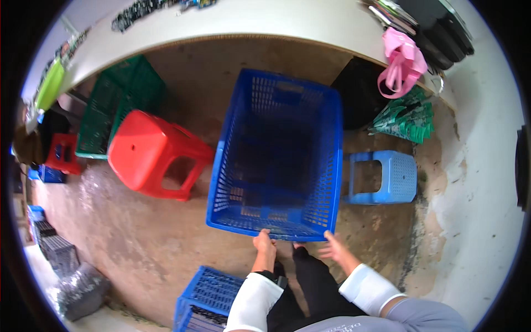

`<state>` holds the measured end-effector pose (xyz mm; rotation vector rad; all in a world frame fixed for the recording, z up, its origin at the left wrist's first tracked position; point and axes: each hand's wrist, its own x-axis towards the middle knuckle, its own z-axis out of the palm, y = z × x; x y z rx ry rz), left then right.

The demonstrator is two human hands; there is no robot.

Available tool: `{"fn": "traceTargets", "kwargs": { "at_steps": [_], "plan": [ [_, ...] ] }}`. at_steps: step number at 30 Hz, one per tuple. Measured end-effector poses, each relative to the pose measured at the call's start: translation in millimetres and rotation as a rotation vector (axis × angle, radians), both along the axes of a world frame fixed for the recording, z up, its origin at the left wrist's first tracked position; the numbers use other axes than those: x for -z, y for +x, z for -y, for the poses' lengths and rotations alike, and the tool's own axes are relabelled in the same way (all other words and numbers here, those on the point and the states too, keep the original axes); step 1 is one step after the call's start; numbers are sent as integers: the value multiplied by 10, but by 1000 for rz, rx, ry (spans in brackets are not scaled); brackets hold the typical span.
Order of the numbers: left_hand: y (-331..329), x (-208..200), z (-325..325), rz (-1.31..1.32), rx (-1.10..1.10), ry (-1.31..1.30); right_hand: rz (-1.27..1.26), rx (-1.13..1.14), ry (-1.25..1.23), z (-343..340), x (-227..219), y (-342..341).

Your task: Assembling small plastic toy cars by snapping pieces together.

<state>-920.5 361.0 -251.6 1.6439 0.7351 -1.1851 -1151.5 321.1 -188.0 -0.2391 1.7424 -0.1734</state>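
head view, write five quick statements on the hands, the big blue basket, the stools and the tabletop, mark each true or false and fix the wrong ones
1. The left hand holds the near rim of the large blue rectangular plastic basket. True.
2. The right hand is balled into a fist. False: its fingers are spread, with the thumb at the basket's near right corner.
3. A light blue plastic stool with a perforated seat is right of the basket. True.
4. The stool nearest the basket's left side is yellow. False: it is a large red plastic stool.
5. A soft pink bag overlaps the edge of the long white tabletop. True.
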Motion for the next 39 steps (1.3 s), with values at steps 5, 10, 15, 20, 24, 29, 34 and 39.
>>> {"fn": "traceTargets", "kwargs": {
  "at_steps": [5, 10, 15, 20, 24, 29, 34, 39],
  "plan": [
    [23, 129, 549, 35, 11, -109, 357, 391, -407, 433, 687, 113],
    [133, 27, 1237, 217, 78, -323, 212, -22, -358, 1482, 395, 218],
    [-64, 428, 1013, 347, 111, -425, -743, -1705, -1451, 1929, 214, 793],
    [-397, 563, 196, 1, -20, -445, -740, -1881, -1045, 2246, 499, 1664],
    [-321, 631, -587, -27, -1, -335, -788, -2055, -1113, 2358, 621, 1749],
    [-107, 748, -942, -26, -191, -227, -1012, -1995, -1011, 3310, 543, 2129],
    [-125, 789, -742, 112, -431, -93, -1154, -1554, -1173, 5253, 410, 3009],
    [-410, 605, -270, 54, -535, -157, -1150, -1746, -1369, 5756, 177, 3689]
  ]
}}
